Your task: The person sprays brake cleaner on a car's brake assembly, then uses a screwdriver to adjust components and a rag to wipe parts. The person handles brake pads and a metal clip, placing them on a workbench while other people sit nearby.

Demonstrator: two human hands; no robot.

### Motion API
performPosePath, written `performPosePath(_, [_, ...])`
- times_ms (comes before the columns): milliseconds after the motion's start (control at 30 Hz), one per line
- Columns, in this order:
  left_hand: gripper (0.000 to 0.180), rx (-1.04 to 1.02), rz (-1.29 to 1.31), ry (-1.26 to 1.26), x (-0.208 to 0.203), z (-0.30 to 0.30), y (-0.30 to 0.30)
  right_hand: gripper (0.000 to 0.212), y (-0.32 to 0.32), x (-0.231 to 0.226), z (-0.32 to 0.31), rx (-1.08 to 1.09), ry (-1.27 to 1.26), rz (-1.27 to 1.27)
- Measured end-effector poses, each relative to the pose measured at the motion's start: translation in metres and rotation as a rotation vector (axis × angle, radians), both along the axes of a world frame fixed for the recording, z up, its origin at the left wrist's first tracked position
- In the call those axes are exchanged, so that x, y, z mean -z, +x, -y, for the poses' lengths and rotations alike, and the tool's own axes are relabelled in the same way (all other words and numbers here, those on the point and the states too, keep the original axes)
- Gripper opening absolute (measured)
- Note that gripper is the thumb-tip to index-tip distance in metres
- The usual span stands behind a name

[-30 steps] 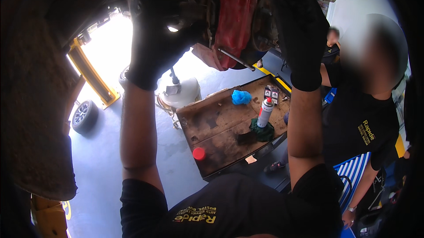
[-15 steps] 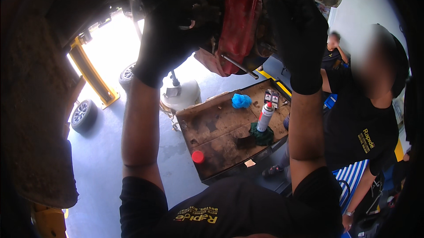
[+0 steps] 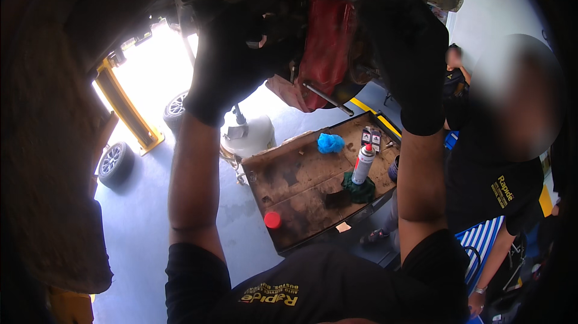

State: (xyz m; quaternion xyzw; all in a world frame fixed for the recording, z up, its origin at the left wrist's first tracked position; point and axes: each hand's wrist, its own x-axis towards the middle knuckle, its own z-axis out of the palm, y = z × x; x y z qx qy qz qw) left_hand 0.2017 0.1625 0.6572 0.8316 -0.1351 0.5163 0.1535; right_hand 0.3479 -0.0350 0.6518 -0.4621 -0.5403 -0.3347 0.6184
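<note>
Both my arms reach up to a red brake caliper [image 3: 328, 29] under dark vehicle parts. My left hand [image 3: 232, 59], in a black glove, is raised at the caliper's left side; its fingers merge with the dark parts there. On the right side, my black-gloved right hand [image 3: 406, 53] is bent with fingers curled inward beside the caliper. What lies inside those fingers is hidden. A thin metal pin [image 3: 328, 98] sticks out from the caliper's lower end, slanting down to the right.
Below stands a stained brown tray [image 3: 295, 203] with a spray can [image 3: 362, 164], a blue crumpled glove or cloth [image 3: 330, 143], a dark green cloth [image 3: 359, 190] and a red cap [image 3: 273, 220]. A co-worker [image 3: 500, 167] stands close on the right. Wheels [image 3: 115, 163] and a yellow post [image 3: 127, 106] are at left.
The whole view has shifted slightly, so floor items sit a little lower and further right. Both hands stay at the caliper. The co-worker's head has moved slightly.
</note>
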Motion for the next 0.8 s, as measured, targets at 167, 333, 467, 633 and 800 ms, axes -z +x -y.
performPosePath(167, [0.034, -0.044, 0.018, -0.042, 0.005, -0.003, 0.001, 0.016, -0.013, -0.010, 0.004, 0.555, -0.074, 0.441])
performPosePath(333, [0.041, -0.037, -0.010, -0.030, 0.001, -0.002, 0.002, 0.012, -0.020, -0.016, -0.004, 0.558, -0.040, 0.353])
performPosePath(467, [0.027, 0.058, 0.006, -0.113, 0.003, 0.008, 0.000, 0.012, -0.020, -0.014, -0.005, 0.541, -0.059, 0.349])
performPosePath(633, [0.026, 0.015, 0.035, -0.083, 0.005, 0.008, 0.000, 0.013, -0.017, -0.015, -0.008, 0.531, -0.043, 0.359])
performPosePath(800, [0.026, -0.009, 0.032, -0.068, 0.007, 0.006, 0.000, 0.013, -0.012, -0.017, -0.007, 0.488, -0.068, 0.425])
